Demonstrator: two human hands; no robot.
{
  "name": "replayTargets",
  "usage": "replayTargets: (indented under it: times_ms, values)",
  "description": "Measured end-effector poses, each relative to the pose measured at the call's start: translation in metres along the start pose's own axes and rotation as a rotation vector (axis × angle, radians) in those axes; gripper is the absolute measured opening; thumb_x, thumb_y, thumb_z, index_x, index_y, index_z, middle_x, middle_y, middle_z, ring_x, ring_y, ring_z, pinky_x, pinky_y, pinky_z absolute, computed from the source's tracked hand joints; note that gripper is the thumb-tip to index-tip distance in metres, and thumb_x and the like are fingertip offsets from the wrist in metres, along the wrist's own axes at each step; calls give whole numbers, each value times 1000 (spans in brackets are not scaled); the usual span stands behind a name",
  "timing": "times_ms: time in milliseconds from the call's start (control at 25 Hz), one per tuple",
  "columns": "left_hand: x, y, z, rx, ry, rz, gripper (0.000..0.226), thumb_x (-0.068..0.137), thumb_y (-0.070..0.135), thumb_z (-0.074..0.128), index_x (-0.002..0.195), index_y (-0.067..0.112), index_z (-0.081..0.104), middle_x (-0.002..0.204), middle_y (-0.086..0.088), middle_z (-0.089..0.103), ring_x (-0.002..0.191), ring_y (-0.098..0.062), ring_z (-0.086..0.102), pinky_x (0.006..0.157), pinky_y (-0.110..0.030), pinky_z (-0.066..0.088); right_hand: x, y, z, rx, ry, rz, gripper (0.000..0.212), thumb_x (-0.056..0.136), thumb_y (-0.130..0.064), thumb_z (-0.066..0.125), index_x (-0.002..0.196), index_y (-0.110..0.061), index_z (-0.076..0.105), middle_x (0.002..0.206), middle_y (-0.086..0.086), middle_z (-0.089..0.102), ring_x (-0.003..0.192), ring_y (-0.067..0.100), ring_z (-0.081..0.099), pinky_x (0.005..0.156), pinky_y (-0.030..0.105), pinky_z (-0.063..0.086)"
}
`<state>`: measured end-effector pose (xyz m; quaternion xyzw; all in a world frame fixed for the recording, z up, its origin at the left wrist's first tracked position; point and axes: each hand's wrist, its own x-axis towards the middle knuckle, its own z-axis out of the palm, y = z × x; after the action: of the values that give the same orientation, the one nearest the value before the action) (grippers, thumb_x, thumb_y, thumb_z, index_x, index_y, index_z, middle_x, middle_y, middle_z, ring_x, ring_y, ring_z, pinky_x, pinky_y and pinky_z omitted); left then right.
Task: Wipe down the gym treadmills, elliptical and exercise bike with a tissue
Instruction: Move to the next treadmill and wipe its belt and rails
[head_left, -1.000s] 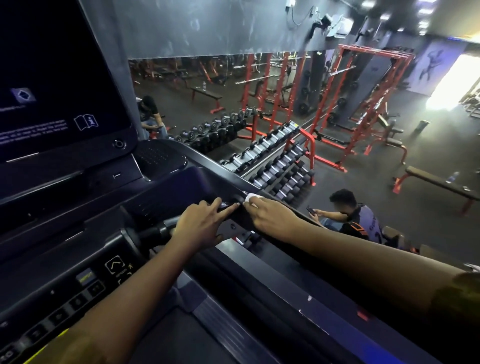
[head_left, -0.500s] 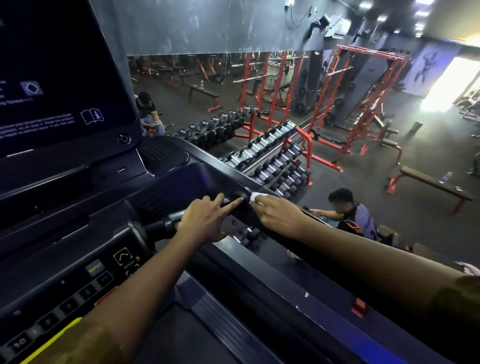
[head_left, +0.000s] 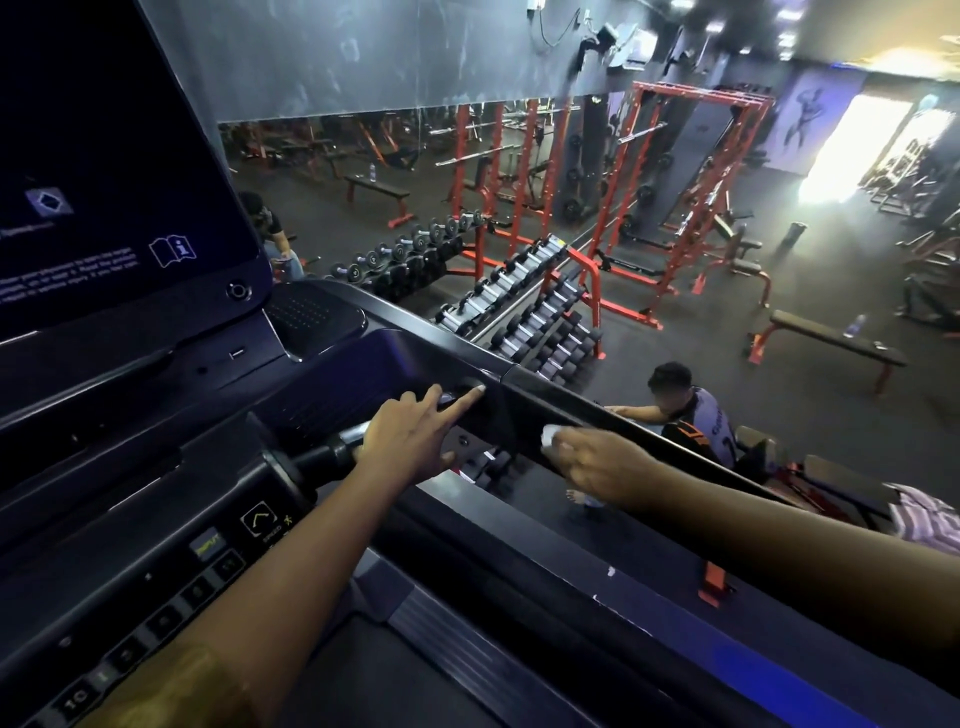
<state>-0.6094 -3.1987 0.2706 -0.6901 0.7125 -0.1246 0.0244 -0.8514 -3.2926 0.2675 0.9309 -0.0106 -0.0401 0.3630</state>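
Tissue — pinched in right hand.

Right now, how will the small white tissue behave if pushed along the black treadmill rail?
The small white tissue looks crumpled and soft, so it probably bunches rather than slides flat. Only a small wad shows beyond the right hand, so it is likely very light and needs steady pressure. The glossy black treadmill rail should let it glide.
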Motion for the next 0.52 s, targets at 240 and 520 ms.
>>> replayTargets:
  times_ms: [240,520]
  values:
    - [2,1,1,-118,89,43,81,93,43,47,148,34,-11,156,-7,21,137,-26,33,101,-36,38,45,54,-16,645,112,427,34,94,-8,48,126,-9,58,130,6,57,121,23,52,102,31,40]
    - [14,51,6,-246,352,243,69,78,44,47,142,23,34,139,-11,52,123,-31,54,95,-49,46,-57,30,-3,761,162,530,37,88,-6,49,123,-8,61,125,10,60,113,29,59,98,39,43]
